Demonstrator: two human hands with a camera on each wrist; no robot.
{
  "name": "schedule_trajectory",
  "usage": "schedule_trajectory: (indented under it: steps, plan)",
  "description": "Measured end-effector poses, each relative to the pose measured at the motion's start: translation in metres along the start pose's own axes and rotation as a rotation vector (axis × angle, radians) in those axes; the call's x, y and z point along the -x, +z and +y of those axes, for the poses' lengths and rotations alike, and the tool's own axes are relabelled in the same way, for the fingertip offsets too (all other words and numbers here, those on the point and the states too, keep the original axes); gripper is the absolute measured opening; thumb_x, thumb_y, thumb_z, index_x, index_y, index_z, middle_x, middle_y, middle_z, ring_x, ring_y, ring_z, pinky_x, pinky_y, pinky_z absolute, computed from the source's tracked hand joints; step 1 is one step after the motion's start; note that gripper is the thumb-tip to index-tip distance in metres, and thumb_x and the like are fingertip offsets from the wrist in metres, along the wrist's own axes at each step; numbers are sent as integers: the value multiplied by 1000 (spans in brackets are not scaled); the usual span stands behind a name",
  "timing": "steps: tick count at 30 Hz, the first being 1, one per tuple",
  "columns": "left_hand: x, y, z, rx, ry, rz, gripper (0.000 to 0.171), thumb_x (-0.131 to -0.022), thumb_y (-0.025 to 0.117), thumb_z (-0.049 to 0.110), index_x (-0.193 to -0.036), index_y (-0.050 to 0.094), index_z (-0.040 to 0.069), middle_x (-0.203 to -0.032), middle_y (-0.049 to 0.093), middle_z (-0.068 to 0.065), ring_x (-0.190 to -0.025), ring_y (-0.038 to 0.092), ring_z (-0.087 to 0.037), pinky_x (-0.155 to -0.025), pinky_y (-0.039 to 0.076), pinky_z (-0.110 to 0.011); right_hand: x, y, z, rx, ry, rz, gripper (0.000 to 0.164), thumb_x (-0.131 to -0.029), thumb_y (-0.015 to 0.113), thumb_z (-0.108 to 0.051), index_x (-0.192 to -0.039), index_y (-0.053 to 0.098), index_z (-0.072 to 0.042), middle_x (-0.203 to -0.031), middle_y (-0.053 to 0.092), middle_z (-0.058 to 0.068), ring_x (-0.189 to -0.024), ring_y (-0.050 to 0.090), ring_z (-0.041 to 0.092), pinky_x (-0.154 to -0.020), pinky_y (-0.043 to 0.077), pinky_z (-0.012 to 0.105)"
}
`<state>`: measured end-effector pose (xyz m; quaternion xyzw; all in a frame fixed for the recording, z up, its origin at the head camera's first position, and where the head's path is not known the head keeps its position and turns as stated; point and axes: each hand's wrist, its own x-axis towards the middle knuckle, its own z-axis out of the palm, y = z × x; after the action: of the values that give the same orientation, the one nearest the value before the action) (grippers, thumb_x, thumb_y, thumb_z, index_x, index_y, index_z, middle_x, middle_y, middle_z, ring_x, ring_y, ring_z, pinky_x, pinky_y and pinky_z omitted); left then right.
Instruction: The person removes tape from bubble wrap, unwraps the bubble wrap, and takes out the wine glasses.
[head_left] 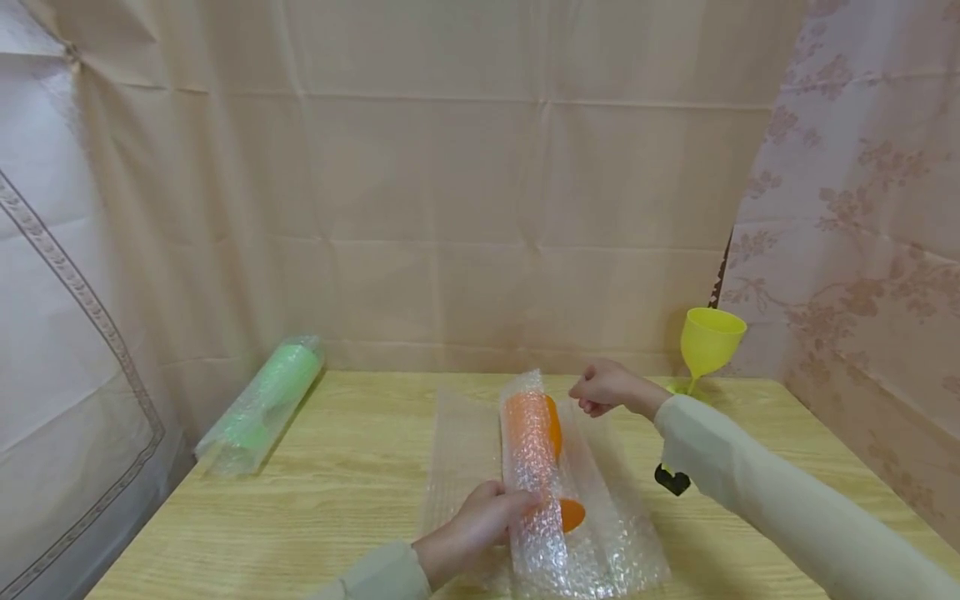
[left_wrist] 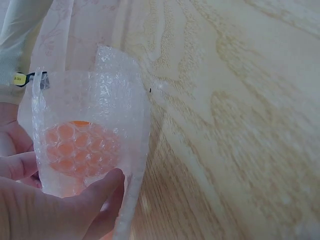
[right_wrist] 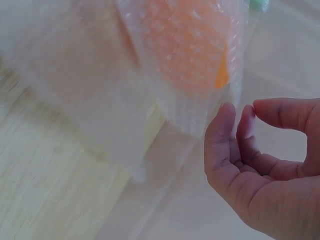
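An orange plastic goblet lies on its side, partly covered by a folded sheet of bubble wrap. Its round foot points toward the near side and sticks out at the right. My left hand grips the wrapped goblet from the left, with the thumb lying over the wrap. Through the bubbles, the orange foot shows in the left wrist view. My right hand hovers to the right of the far end of the wrap, fingers loosely curled, with nothing visible between thumb and fingertips.
A yellow goblet stands upright at the table's back right corner. Another roll of bubble wrap with a green goblet inside lies at the left edge. A small black object shows under the right sleeve. Curtains hang behind the wooden table.
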<state>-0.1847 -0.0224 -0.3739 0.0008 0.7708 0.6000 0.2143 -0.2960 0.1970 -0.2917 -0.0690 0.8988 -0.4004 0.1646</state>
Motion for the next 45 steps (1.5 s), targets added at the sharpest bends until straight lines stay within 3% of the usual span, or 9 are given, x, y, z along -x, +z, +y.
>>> schedule_trajectory:
  steps: [6, 15, 24, 29, 40, 45]
  plan:
    - [-1, 0, 0, -1, -25, 1, 45, -87, 63, 35, -108, 53, -2, -105, 60, -12, -93, 60, -22, -87, 50, -44, 5, -8, 25, -32, 67, 21, 15, -90, 57, -9, -81, 56, 3, -58, 52, -5, -54, 51, 4, -59, 53, 20]
    - [-2, 1, -1, 36, 7, -6, 40, -87, 61, 30, -107, 53, -4, -104, 60, -12, -93, 59, -20, -84, 52, -40, 16, -21, 63, -89, 126, 5, 13, -92, 55, -10, -82, 55, -1, -63, 54, -5, -58, 53, 4, -60, 52, 19]
    - [0, 2, -1, 41, 16, 31, 37, -86, 62, 28, -103, 55, -4, -100, 60, -12, -90, 58, -20, -80, 52, -37, 20, -30, 93, -288, 139, -107, 16, -96, 52, -13, -84, 59, -6, -64, 55, -8, -62, 54, 2, -65, 52, 19]
    - [-1, -2, -2, 11, 46, 69, 37, -83, 66, 29, -99, 56, -2, -94, 59, -10, -84, 55, -19, -73, 49, -31, 23, -31, 95, -339, 122, -163, 18, -97, 50, -14, -84, 61, -7, -67, 56, -8, -66, 55, 4, -69, 53, 20]
    - [-2, -7, 2, -27, 0, 49, 48, -83, 66, 37, -107, 52, -2, -103, 58, -13, -92, 57, -23, -84, 49, -42, 23, -31, 90, -584, 129, -283, 22, -102, 42, -17, -93, 62, -10, -81, 64, -6, -75, 61, 4, -75, 53, 19]
    - [-1, -6, 1, -29, -15, 39, 50, -83, 67, 39, -108, 52, -1, -105, 58, -13, -94, 57, -24, -86, 49, -43, 29, -21, 81, -591, 81, -304, 23, -102, 42, -17, -96, 62, -8, -81, 64, -6, -76, 61, 3, -76, 54, 19]
